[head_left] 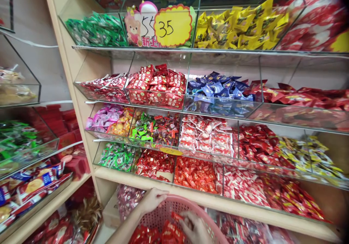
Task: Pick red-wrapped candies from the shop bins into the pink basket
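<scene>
Nearest, red packets (148, 235) are lying in the pink basket (177, 204), directly beneath the right hand (195, 229), whose curled fingers are resting on them (gripping one or not, I cannot tell). The left hand (152, 199) is clasping the basket's far rim. The frame edge is cutting off the basket's near half; candy bins (223, 180) are rising beyond.

The left forearm (124, 227) comes up bare from the lower edge, angled up and to the right. It ends in the left hand (153, 199), whose fingers (163, 193) are curled over in a closed grip. The right hand (195, 228) sits lower, just beside it, back upward, fingers (185, 220) bent downward; whether they pinch anything is unclear.
</scene>
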Demonstrator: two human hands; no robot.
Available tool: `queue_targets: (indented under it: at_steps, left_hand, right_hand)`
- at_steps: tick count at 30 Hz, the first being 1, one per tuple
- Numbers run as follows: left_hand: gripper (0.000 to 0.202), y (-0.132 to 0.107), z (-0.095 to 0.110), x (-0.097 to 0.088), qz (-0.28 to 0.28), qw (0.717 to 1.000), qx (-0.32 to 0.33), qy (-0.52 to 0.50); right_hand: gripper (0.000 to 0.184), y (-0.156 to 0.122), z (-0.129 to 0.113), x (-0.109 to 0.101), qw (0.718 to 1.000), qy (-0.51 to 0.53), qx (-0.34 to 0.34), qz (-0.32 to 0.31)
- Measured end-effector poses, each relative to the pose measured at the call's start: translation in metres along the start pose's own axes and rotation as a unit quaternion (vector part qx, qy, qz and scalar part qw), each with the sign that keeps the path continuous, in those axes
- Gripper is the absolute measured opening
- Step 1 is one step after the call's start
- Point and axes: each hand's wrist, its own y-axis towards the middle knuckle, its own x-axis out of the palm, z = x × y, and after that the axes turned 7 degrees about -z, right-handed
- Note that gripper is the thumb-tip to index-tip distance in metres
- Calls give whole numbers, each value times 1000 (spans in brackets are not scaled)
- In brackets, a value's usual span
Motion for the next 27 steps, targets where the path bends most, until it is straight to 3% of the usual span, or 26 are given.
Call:
queue_targets:
  at_steps: [4, 12, 20, 27]
  left_hand:
    - [53, -1, 4, 0, 1, 1000, 0, 21]
    - [42, -5, 16, -1, 36, 997, 19, 70]
    - [42, -4, 14, -1, 18, 998, 10, 60]
    - [44, 3, 4, 1, -2, 1000, -7, 12]
  right_hand:
    - [32, -5, 16, 11, 997, 46, 45, -30]
    - [23, -11, 32, 15, 990, 100, 103, -18]
    - [32, -12, 33, 15, 974, 183, 135, -18]
    - [40, -13, 40, 13, 962, 196, 186, -38]
